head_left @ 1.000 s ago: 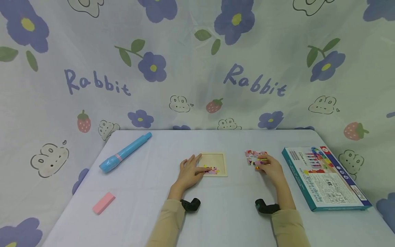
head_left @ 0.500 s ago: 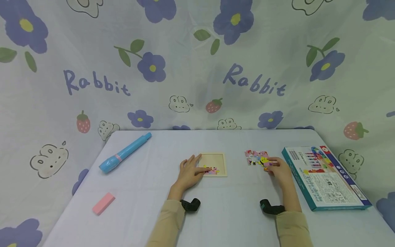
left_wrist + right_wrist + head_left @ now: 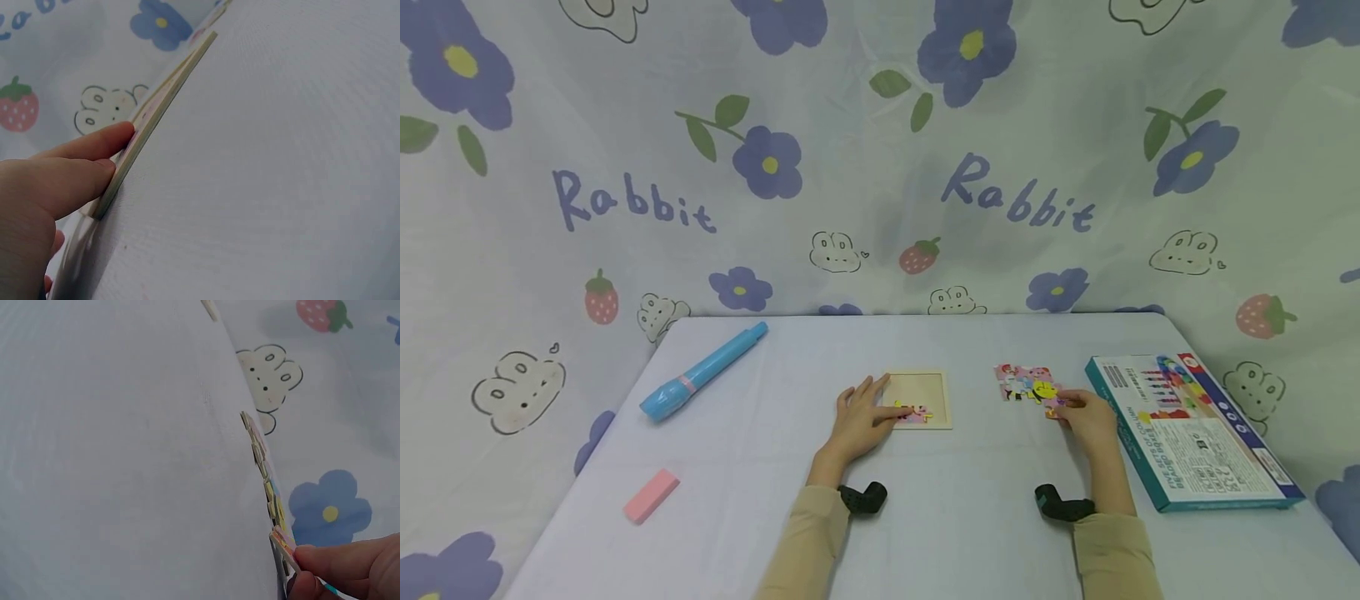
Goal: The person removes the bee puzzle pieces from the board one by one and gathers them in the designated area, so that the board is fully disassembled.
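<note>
A shallow wooden puzzle tray (image 3: 925, 385) lies mid-table, with a few colourful puzzle pieces (image 3: 917, 414) along its lower edge. My left hand (image 3: 857, 421) rests at the tray's left side, fingers spread, one digit reaching onto those pieces. In the left wrist view, fingertips touch the tray's rim (image 3: 156, 122). To the right, a partly joined block of puzzle pieces (image 3: 1018, 383) lies on the table. My right hand (image 3: 1088, 421) pinches a puzzle piece (image 3: 1052, 410) at the block's lower right corner. The right wrist view shows that piece (image 3: 284, 547) tilted between thumb and finger.
A teal-edged box (image 3: 1195, 433) lies close to the right of my right hand. At the left are a light-blue tube-shaped object (image 3: 707, 371) and a pink block (image 3: 652, 495). A patterned cloth (image 3: 865, 167) hangs behind the table's far edge.
My right hand has moved right and slightly nearer with the puzzle piece, uncovering more of the joined block. The left hand has stayed in place on the tray.
</note>
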{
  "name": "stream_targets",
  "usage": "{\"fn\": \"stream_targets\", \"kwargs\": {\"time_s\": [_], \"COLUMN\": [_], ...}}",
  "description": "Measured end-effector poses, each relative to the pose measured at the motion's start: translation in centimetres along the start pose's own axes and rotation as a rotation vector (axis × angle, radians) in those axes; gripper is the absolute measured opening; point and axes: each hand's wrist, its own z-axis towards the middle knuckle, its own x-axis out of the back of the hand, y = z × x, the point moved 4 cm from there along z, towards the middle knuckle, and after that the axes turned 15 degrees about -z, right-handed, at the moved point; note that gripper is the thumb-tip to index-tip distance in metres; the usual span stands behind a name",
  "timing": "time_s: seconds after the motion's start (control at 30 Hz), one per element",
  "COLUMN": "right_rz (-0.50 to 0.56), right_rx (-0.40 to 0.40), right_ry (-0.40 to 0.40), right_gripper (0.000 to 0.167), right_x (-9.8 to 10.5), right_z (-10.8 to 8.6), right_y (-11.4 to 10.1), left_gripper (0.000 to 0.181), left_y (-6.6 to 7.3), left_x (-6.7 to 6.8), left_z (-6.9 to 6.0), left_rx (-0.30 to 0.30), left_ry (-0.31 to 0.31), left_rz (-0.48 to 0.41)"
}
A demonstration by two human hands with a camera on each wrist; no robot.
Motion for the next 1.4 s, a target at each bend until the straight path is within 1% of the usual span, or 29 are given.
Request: {"fn": "stream_targets", "kwargs": {"time_s": [0.3,0.53,0.67,0.9,1.07,1.3,1.4], "right_rz": [-0.041,-0.018,-0.013,-0.003,-0.002,-0.008,0.009], "right_rx": [0.002,0.025,0.06,0.12,0.176,0.27,0.284], "right_ry": [0.041,0.068,0.076,0.043,0.036,0.043,0.023], "right_gripper": [0.033,0.035,0.035,0.035,0.033,0.029,0.028], "right_x": [0.0,-0.1,-0.3,-1.0,-1.5,-2.7,-3.5], "right_z": [0.0,-0.1,-0.1,-0.2,-0.3,-0.3,-0.4], "right_y": [0.0,-0.5,-1.0,-2.2,-3.2,-5.0,-5.9], "left_gripper": [0.023,0.023,0.023,0.023,0.023,0.023,0.023], "left_y": [0.1,0.3,0.4,0.3,0.4,0.3,0.2], "left_x": [0.2,0.4,0.4,0.4,0.4,0.1,0.1], "left_z": [0.1,0.1,0.2,0.3,0.3,0.0,-0.1], "left_rx": [-0.008,-0.013,-0.017,-0.014,-0.018,0.017,0.019], "left_ry": [-0.005,-0.01,-0.014,-0.019,-0.015,-0.023,-0.014], "left_rz": [0.011,0.015,0.016,0.017,0.017,-0.008,-0.011]}}
